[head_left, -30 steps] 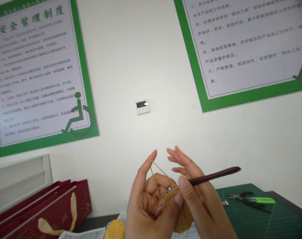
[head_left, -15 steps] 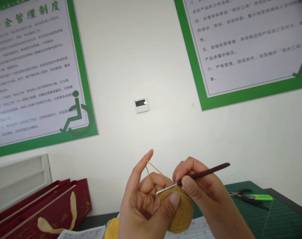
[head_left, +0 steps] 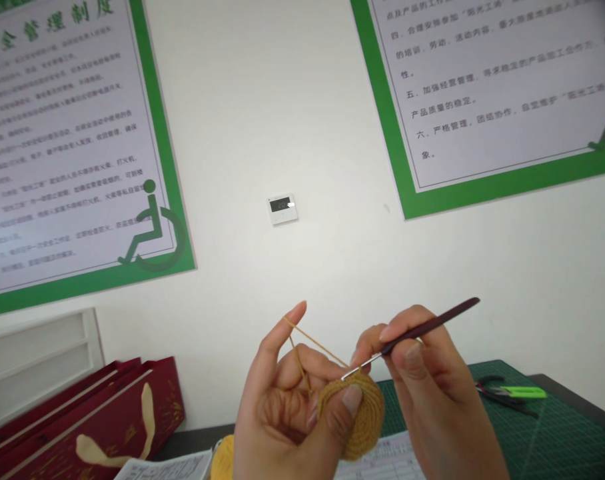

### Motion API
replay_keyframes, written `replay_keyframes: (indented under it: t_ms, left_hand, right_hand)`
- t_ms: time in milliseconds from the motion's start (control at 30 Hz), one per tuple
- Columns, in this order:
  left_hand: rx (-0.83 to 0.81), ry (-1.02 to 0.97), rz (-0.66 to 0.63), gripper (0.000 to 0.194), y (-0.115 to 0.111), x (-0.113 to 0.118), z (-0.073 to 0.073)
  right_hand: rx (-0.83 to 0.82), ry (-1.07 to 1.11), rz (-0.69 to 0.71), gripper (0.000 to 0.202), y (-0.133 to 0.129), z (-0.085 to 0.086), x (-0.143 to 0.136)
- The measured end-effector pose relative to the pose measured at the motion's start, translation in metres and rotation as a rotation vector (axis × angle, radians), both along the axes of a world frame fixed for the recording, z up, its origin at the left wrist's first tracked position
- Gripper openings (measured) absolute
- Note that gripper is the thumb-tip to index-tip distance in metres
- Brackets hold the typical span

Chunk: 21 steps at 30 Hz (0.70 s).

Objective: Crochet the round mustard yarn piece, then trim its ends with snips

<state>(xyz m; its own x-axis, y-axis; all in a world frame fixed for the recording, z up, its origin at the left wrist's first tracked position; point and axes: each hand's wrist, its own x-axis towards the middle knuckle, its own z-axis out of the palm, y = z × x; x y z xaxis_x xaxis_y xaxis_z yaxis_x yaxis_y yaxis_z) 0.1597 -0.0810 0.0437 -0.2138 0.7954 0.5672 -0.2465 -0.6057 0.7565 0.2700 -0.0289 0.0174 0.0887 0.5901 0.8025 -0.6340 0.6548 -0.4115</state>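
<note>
My left hand (head_left: 292,407) pinches a round mustard-coloured crochet piece (head_left: 365,420) between thumb and fingers. Its raised index finger carries a strand of yarn (head_left: 315,340) that runs down to the piece's top edge. In my right hand (head_left: 427,373) is a crochet hook (head_left: 432,325) with a dark red handle, tilted up to the right. The hook's metal tip lies at the top edge of the piece, just above my left thumb. A yellow yarn ball (head_left: 222,460) is partly hidden behind my left wrist.
Dark red gift bags (head_left: 102,427) with cream handles stand at the lower left, near printed paper (head_left: 170,467). Pliers and a bright green tool (head_left: 525,393) lie on a green cutting mat (head_left: 557,433) at right. Behind are a wall, posters and a thermostat (head_left: 283,209).
My right hand has moved right and slightly up, drawing the hook back so less of its metal shaft lies over the piece. The handle is tilted more steeply. My left hand has barely shifted.
</note>
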Motion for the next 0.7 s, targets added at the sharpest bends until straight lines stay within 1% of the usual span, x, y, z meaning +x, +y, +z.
replay_keyframes:
  t_ms: [200,267,500,700]
  left_hand:
    - [-0.012,0.004,-0.005,0.077,0.001,0.000,0.001]
    - [-0.004,-0.006,-0.005,0.075,0.001,-0.001,0.000]
    - [0.005,-0.018,0.005,0.073,0.003,0.000,-0.001]
    - [-0.014,0.000,0.018,0.073,0.002,0.000,0.000]
  right_hand:
    - [0.026,-0.035,-0.031,0.016,0.001,0.001,0.005]
    - [0.060,-0.041,-0.067,0.015,0.001,0.001,0.006]
    - [0.139,-0.113,-0.269,0.013,0.000,-0.002,0.014]
    - [0.186,-0.139,-0.309,0.012,-0.001,-0.003,0.016]
